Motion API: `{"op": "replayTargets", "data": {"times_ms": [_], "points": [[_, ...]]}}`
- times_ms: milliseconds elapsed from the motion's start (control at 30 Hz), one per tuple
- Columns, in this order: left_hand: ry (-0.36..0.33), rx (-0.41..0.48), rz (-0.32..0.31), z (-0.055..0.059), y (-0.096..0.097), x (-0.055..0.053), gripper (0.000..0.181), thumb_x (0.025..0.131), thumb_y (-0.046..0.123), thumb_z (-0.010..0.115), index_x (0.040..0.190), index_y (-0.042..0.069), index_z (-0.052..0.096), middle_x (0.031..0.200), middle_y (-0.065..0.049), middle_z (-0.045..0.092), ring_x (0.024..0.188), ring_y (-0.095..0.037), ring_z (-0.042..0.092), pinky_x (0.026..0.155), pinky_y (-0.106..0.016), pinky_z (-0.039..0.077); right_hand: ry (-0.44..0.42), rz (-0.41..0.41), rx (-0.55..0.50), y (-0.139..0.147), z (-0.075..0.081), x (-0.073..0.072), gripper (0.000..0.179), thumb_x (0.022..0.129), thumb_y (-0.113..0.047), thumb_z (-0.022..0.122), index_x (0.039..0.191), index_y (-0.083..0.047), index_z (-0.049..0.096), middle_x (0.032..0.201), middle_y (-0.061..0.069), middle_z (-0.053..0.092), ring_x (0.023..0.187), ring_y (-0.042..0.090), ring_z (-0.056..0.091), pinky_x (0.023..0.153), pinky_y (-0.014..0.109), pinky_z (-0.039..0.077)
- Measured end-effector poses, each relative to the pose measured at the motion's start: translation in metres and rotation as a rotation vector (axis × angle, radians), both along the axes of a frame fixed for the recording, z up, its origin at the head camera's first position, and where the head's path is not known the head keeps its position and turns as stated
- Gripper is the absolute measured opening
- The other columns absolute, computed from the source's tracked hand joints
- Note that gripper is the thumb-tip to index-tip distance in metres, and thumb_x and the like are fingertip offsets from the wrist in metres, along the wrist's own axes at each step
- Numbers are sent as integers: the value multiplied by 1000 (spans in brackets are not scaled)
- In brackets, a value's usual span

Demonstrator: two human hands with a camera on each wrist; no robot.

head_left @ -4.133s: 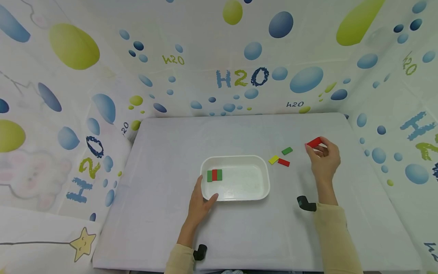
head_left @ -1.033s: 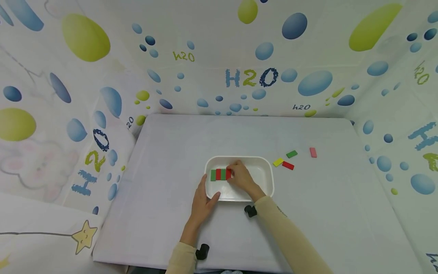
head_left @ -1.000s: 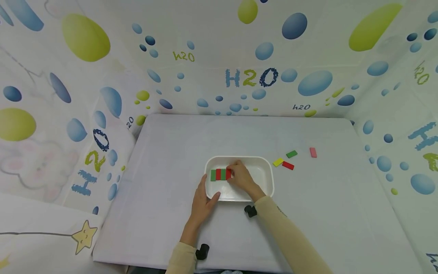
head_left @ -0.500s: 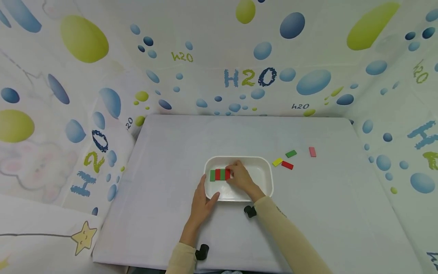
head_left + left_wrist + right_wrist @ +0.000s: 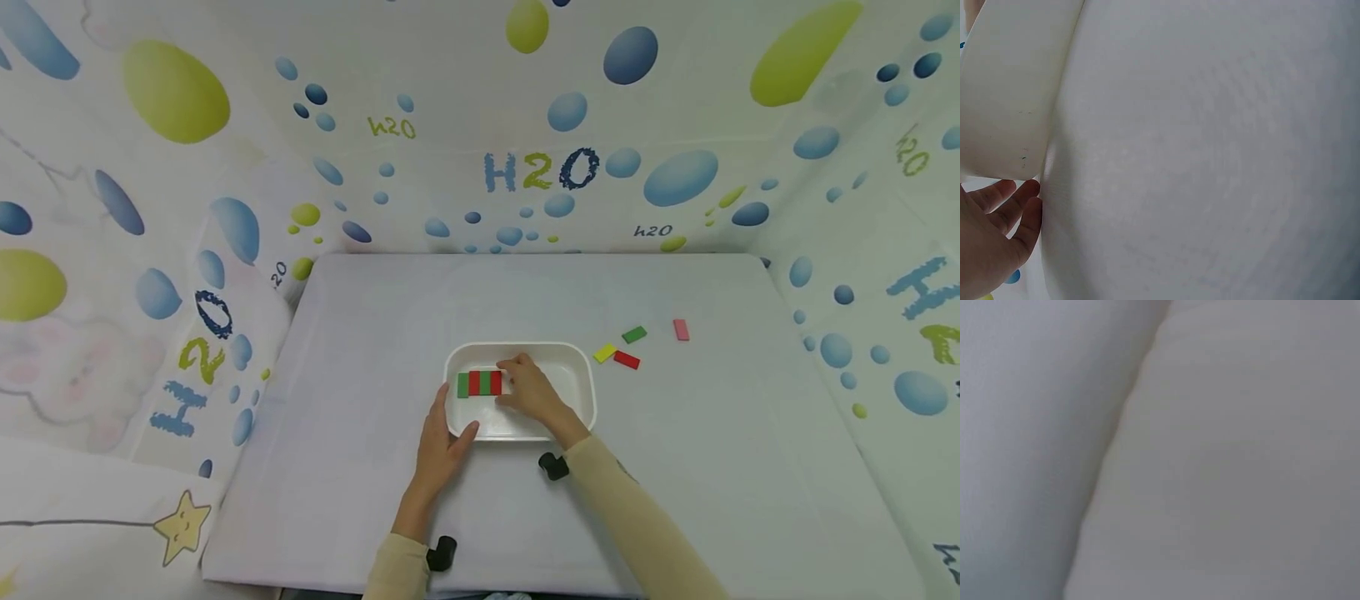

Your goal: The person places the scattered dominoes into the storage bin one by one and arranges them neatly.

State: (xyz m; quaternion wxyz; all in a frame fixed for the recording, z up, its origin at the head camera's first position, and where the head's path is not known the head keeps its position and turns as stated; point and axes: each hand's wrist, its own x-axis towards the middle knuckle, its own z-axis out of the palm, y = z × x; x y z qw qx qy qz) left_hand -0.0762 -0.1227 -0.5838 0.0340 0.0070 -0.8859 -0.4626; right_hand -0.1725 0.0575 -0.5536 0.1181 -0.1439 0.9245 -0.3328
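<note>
My left hand (image 5: pixel 441 437) rests at the near left corner of a white plastic tray (image 5: pixel 573 387). Its fingers touch the tray's left end and its thumb lies at the front rim. In the left wrist view the fingers (image 5: pixel 1019 212) meet the tray's outer wall. Inside the tray lies a row of small flat tiles: a green tile (image 5: pixel 462 385), a red tile (image 5: pixel 474 383), another green tile (image 5: pixel 485 382) and another red tile (image 5: pixel 496 382). My right hand (image 5: pixel 531 392) hovers over the tray, thumb and index finger spread around the last red tile, seemingly just clear of it.
Right of the tray, a yellow tile (image 5: pixel 605 353) touches or nearly touches a red tile (image 5: pixel 627 360). A green tile (image 5: pixel 634 334) and a pink tile (image 5: pixel 681 330) lie farther back. The table (image 5: pixel 360 333) has a white cover. The right wrist view shows only blurred pale surfaces.
My right hand has brought a red tile from the table's right side to the end of the row. In the last half second its fingertips have spread off that tile. The left hand stays put.
</note>
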Motion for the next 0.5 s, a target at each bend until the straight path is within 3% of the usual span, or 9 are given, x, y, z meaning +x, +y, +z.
{"op": "replayTargets", "data": {"times_ms": [267,500], "points": [[6,5,-12,1,1,0,81,91,37,62,155,10,20,154,-17,37,136,-36,40,109,-60,34,24,12,-81,30,34,11,57,84,-21,78,135,-10,57,127,13,57,105,24,63,87,36,56],[20,0,-9,2,1,0,81,91,35,63,155,8,21,153,-17,39,137,-36,40,111,-58,32,230,-2,-217,80,58,4,53,82,-14,78,131,-6,59,122,16,62,97,27,65,80,40,57]]}}
